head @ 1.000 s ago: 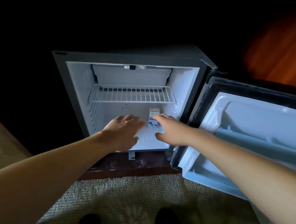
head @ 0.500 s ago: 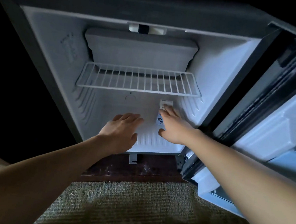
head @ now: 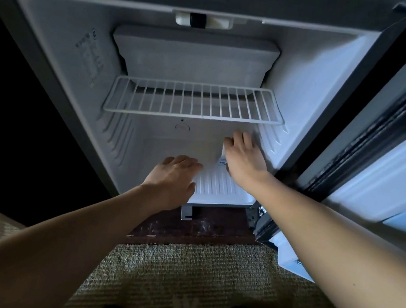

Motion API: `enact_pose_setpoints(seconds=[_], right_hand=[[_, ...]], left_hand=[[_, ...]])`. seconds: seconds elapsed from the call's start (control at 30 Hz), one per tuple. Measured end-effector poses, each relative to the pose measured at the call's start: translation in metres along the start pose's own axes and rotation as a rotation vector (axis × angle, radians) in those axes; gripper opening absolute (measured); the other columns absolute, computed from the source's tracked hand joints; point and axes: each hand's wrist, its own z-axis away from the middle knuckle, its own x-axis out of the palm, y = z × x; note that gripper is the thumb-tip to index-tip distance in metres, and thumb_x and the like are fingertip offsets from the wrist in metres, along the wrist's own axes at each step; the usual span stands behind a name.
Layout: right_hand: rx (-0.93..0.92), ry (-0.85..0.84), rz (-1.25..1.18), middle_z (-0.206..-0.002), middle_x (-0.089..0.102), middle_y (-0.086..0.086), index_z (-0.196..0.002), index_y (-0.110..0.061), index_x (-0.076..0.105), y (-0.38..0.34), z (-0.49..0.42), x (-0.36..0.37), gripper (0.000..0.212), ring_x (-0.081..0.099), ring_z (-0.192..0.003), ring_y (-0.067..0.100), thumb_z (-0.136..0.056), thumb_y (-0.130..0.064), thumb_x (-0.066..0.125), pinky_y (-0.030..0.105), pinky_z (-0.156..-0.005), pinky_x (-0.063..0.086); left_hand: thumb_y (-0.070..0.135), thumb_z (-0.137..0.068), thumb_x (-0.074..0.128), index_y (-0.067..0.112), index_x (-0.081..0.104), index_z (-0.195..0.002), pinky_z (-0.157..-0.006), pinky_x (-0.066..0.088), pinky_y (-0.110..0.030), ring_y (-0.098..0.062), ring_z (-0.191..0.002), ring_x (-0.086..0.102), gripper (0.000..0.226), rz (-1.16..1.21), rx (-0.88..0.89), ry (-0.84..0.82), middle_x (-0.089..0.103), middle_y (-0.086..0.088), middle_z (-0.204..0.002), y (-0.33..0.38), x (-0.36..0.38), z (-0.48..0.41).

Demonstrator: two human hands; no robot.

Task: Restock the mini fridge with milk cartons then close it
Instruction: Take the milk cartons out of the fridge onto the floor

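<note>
- Now my right hand (head: 243, 158) wraps the small boxy milk carton (head: 222, 160) on the mini fridge (head: 63, 69) ribbed plastic floor.
- Left hand (head: 173, 178) flat, fingers spread, holding nothing.
- White wire shelf (head: 194, 102) above.

Mini fridge (head: 63, 69): smooth matt white plastic liner with ribbed floor; wire shelf (head: 195, 101), white-coated metal; door gasket (head: 364, 135), black rubber; plinth (head: 196, 231), scuffed dark glossy wood; carpet (head: 184, 277), coarse woven loop pile.
</note>
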Motion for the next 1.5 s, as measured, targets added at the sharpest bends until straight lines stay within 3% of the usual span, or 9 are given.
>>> enact_pose_setpoints(seconds=[0.17, 0.33, 0.47, 0.67, 0.8, 1.0, 1.13, 1.3, 1.5], right_hand=[[0.018, -0.030, -0.014, -0.137, 0.039, 0.015, -0.128, -0.003, 0.050, 0.000, 0.005, -0.003, 0.044, 0.038, -0.130, 0.033, -0.086, -0.005, 0.066, 0.038, -0.097, 0.045], [-0.086, -0.048, -0.100, -0.130, 0.039, 0.011, -0.121, -0.005, 0.052, 0.004, 0.020, -0.019, 0.040, 0.042, -0.122, 0.029, -0.087, -0.009, 0.072, 0.041, -0.091, 0.052], [-0.186, -0.087, -0.276, -0.119, 0.039, 0.005, -0.109, -0.009, 0.054, 0.012, 0.039, -0.058, 0.020, 0.045, -0.112, 0.022, -0.096, -0.021, 0.063, 0.041, -0.086, 0.048], [-0.217, -0.117, -0.523, -0.117, 0.039, -0.007, -0.119, -0.023, 0.054, 0.031, 0.077, -0.134, 0.030, 0.044, -0.106, 0.009, -0.095, -0.036, 0.065, 0.043, -0.100, 0.040], [-0.205, -0.109, -0.683, -0.112, 0.040, -0.011, -0.118, -0.025, 0.056, 0.043, 0.115, -0.177, 0.031, 0.051, -0.104, 0.009, -0.092, -0.038, 0.068, 0.037, -0.100, 0.045], [-0.179, 0.043, -0.720, -0.108, 0.046, -0.009, -0.114, -0.028, 0.062, 0.066, 0.185, -0.242, 0.029, 0.055, -0.098, 0.008, -0.088, -0.035, 0.073, 0.029, -0.093, 0.047], [-0.097, 0.104, -0.780, -0.104, 0.048, -0.011, -0.105, -0.029, 0.065, 0.093, 0.253, -0.261, 0.023, 0.057, -0.094, 0.008, -0.085, -0.028, 0.075, 0.033, -0.092, 0.051], [0.056, 0.139, -0.847, -0.109, 0.055, -0.006, -0.106, -0.025, 0.066, 0.135, 0.348, -0.266, 0.026, 0.061, -0.100, 0.006, -0.084, -0.021, 0.079, 0.025, -0.091, 0.053], [0.240, 0.221, -0.944, -0.105, 0.067, -0.010, -0.109, -0.018, 0.070, 0.182, 0.435, -0.259, 0.026, 0.067, -0.098, 0.003, -0.085, -0.014, 0.078, 0.022, -0.088, 0.055]], left_hand=[[0.035, -0.099, 0.050, 0.022, 0.038, -0.148, -0.115, 0.030, -0.038, -0.018, -0.140, 0.036, 0.051, 0.033, -0.022, -0.112, 0.042, 0.003, -0.152, 0.001, -0.002, 0.002], [0.040, -0.099, 0.051, 0.019, 0.033, -0.150, -0.111, 0.034, -0.041, -0.022, -0.137, 0.040, 0.058, 0.065, -0.039, -0.192, 0.041, -0.001, -0.152, 0.003, -0.015, 0.004], [0.044, -0.097, 0.055, 0.018, 0.027, -0.151, -0.109, 0.037, -0.042, -0.024, -0.134, 0.043, 0.066, 0.056, -0.045, -0.213, 0.040, -0.003, -0.152, 0.009, -0.036, 0.012], [0.050, -0.095, 0.058, 0.017, 0.035, -0.144, -0.079, 0.047, -0.034, -0.017, -0.088, 0.061, 0.064, 0.028, -0.045, -0.233, 0.058, -0.003, -0.129, 0.025, -0.099, 0.038], [0.055, -0.096, 0.052, 0.021, 0.038, -0.138, -0.082, 0.045, -0.035, -0.023, -0.105, 0.060, 0.056, 0.020, 0.005, -0.102, 0.058, 0.000, -0.129, 0.051, -0.129, 0.067], [0.052, -0.099, 0.048, 0.025, 0.039, -0.109, -0.075, 0.038, -0.035, -0.022, -0.087, 0.055, 0.031, 0.079, 0.050, -0.012, 0.061, 0.002, -0.111, 0.116, -0.172, 0.101], [0.056, -0.097, 0.049, 0.022, 0.043, -0.112, -0.081, 0.045, -0.038, -0.024, -0.093, 0.061, 0.037, -0.004, 0.120, 0.056, 0.063, 0.001, -0.110, 0.168, -0.186, 0.116], [0.057, -0.097, 0.049, 0.021, 0.044, -0.117, -0.076, 0.038, -0.035, -0.021, -0.084, 0.050, 0.041, -0.151, 0.299, 0.097, 0.059, 0.004, -0.103, 0.247, -0.208, 0.134], [0.063, -0.094, 0.047, 0.021, 0.046, -0.126, -0.076, 0.037, -0.037, -0.030, -0.105, 0.062, 0.052, -0.205, 0.414, 0.072, 0.064, -0.005, -0.114, 0.341, -0.197, 0.137]])
